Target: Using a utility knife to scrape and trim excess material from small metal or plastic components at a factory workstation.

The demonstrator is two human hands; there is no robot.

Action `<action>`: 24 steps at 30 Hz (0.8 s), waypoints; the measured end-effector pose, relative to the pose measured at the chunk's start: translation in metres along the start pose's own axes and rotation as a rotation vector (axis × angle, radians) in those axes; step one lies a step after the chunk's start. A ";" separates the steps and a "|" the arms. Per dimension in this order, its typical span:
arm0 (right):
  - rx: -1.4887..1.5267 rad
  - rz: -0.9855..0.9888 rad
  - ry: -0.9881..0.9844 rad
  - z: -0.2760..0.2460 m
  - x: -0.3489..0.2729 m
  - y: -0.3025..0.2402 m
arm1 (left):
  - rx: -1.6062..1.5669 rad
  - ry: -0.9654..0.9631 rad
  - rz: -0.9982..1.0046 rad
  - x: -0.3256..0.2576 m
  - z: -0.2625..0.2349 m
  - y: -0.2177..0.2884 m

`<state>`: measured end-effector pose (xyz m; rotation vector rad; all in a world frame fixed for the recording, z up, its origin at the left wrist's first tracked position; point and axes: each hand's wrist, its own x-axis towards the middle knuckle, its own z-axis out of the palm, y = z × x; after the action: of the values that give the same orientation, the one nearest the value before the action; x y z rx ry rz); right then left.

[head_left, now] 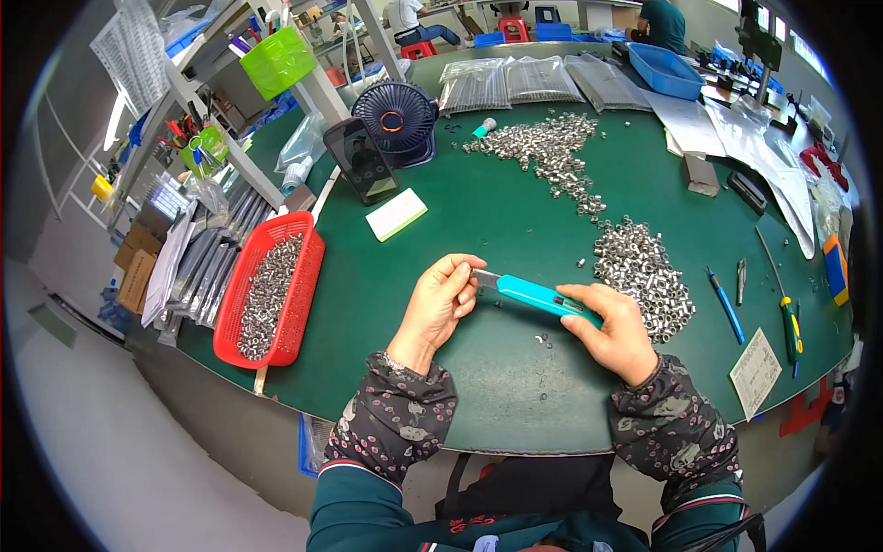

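My right hand (pixel 618 333) is closed around a turquoise utility knife (pixel 535 295), thumb and fingers along its handle. The knife's short blade points left and touches or nearly touches the fingertips of my left hand (pixel 436 302). That hand is closed in a pinch on a small metal part, mostly hidden by the fingers. Just beyond my right hand lies a heap of small shiny metal rings (pixel 644 276). Tiny dark scraps (pixel 543 373) dot the green tabletop (pixel 497 414) below the knife.
A red basket (pixel 315 258) of small metal parts stands at the left. Farther back are a phone (pixel 361 161), a round fan (pixel 395 120), a white-green pad (pixel 396 214) and another heap of rings (pixel 543 152). A blue pen-like tool (pixel 727 306) and a screwdriver (pixel 790 328) lie right.
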<state>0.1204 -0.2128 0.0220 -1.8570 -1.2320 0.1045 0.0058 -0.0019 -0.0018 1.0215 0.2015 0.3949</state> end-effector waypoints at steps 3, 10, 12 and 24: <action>0.189 -0.139 0.285 -0.001 0.004 0.009 | 0.010 0.059 -0.011 0.001 0.002 0.002; 0.649 0.105 0.571 -0.022 0.014 0.017 | -0.026 0.087 -0.156 0.008 0.025 0.004; 0.737 0.136 0.616 -0.025 0.015 0.018 | 0.261 0.083 -0.232 0.016 0.049 0.003; 0.683 0.111 0.633 -0.023 0.014 0.014 | 1.738 -0.125 0.107 0.065 0.105 -0.038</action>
<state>0.1491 -0.2182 0.0314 -1.2102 -0.5484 -0.0086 0.1092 -0.0750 0.0204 2.7637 0.3833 0.1719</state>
